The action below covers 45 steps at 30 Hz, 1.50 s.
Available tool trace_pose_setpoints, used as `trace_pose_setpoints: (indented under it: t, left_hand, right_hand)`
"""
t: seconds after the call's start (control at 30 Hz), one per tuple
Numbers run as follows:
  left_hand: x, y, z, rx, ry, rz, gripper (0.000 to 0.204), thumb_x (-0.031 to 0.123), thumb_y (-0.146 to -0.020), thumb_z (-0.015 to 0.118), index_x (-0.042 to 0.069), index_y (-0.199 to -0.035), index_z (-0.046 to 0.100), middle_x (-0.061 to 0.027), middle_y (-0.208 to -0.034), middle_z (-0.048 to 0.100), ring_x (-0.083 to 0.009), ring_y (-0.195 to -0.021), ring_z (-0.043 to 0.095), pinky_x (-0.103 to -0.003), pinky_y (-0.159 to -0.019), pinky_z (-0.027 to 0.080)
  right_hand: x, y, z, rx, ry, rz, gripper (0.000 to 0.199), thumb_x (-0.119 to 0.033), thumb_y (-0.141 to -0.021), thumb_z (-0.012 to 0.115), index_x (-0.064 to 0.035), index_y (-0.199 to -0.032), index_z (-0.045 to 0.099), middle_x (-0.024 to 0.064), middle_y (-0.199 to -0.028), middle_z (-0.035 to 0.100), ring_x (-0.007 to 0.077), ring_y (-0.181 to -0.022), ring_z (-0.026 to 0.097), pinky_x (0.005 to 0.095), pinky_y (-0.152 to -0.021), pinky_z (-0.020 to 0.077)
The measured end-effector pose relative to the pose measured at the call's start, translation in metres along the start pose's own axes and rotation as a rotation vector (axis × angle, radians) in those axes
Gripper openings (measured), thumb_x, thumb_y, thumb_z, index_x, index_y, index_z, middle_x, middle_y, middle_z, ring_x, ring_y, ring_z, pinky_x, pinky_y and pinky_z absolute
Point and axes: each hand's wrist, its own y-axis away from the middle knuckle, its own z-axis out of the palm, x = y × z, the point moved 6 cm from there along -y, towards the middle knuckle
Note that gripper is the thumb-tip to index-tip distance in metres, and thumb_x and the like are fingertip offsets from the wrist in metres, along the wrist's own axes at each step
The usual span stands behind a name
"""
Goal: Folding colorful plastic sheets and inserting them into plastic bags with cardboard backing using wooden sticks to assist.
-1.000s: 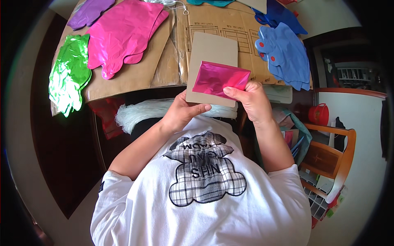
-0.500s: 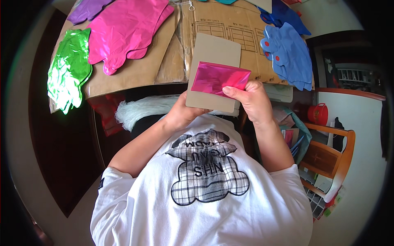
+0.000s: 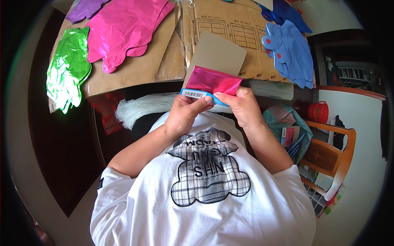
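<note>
Both my hands hold a cardboard card (image 3: pixel 217 51) in front of my chest, its plain grey-brown inside facing up. A folded piece of shiny pink foil (image 3: pixel 213 80) lies across the card. The card's near edge is bent up over the foil and shows a blue printed strip with a barcode (image 3: pixel 194 94). My left hand (image 3: pixel 186 112) pinches this flap at its left part, thumb on top. My right hand (image 3: pixel 243 105) grips the foil and the flap at the right, thumb pressing from above. The fingers beneath the card are partly hidden.
A cardboard-covered table (image 3: pixel 123 82) carries pink foil shapes (image 3: pixel 123 28), green foil shapes (image 3: pixel 67 65) and light blue foil shapes (image 3: pixel 293 57). Below its front edge lies a bundle of white strings (image 3: pixel 141 110). At the right stands a wooden chair (image 3: pixel 328 153) beside a red container (image 3: pixel 318 112).
The near edge of the card has been folded up over the foil, bringing its blue side into view. My left thumb has come onto the flap, and my right hand has moved left and nearer.
</note>
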Motion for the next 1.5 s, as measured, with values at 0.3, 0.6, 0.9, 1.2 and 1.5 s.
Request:
trace_pose_setpoints:
  t: [0.3,0.6,0.9,1.2,1.5]
  left_hand:
    - [0.003,-0.007,-0.008,0.170,-0.041,-0.039,0.013,0.008,-0.093,0.062,0.003,-0.102,0.068,-0.0070,-0.098,0.070,-0.0165,-0.089,0.068,-0.034,-0.085,0.055]
    - [0.013,-0.002,-0.002,0.200,-0.156,0.021,0.014,0.010,-0.092,0.061,0.002,-0.104,0.065,-0.0075,-0.095,0.069,-0.0159,-0.084,0.067,-0.032,-0.080,0.057]
    - [0.021,-0.001,0.009,0.245,-0.011,-0.038,0.014,0.011,-0.095,0.054,0.004,-0.107,0.059,-0.0073,-0.098,0.067,-0.0193,-0.088,0.067,-0.038,-0.081,0.057]
    - [0.023,-0.003,0.014,0.200,-0.024,-0.033,0.018,0.013,-0.097,0.053,0.004,-0.112,0.058,-0.0080,-0.105,0.066,-0.0198,-0.094,0.067,-0.038,-0.083,0.057]
    - [0.025,-0.005,0.017,0.225,0.020,-0.055,0.018,0.012,-0.096,0.055,0.004,-0.112,0.057,-0.0062,-0.104,0.065,-0.0170,-0.090,0.066,-0.034,-0.078,0.058]
  right_hand:
    - [0.003,0.002,0.000,0.008,0.000,0.067,0.020,-0.005,-0.084,0.067,0.0033,-0.103,0.068,0.0024,-0.098,0.068,0.0073,-0.081,0.060,0.0242,-0.074,0.0482]
    - [-0.120,0.018,0.032,-0.191,1.489,-1.238,0.037,-0.015,-0.084,0.063,-0.0121,-0.120,0.064,0.0050,-0.132,0.057,0.0264,-0.122,0.051,0.0432,-0.101,0.0404]
    - [-0.052,-0.062,0.046,-0.603,1.356,-1.145,0.043,-0.030,-0.091,0.056,-0.0177,-0.132,0.054,0.0069,-0.144,0.046,0.0268,-0.136,0.041,0.0469,-0.113,0.0307]
    - [-0.054,-0.063,0.047,-0.670,1.295,-1.057,0.047,-0.021,-0.090,0.058,-0.0154,-0.136,0.051,0.0090,-0.148,0.042,0.0290,-0.138,0.037,0.0491,-0.115,0.0264]
    - [-0.050,-0.064,0.046,-0.671,1.298,-1.039,0.049,-0.018,-0.089,0.056,-0.0152,-0.138,0.050,0.0095,-0.149,0.040,0.0289,-0.139,0.035,0.0492,-0.116,0.0232]
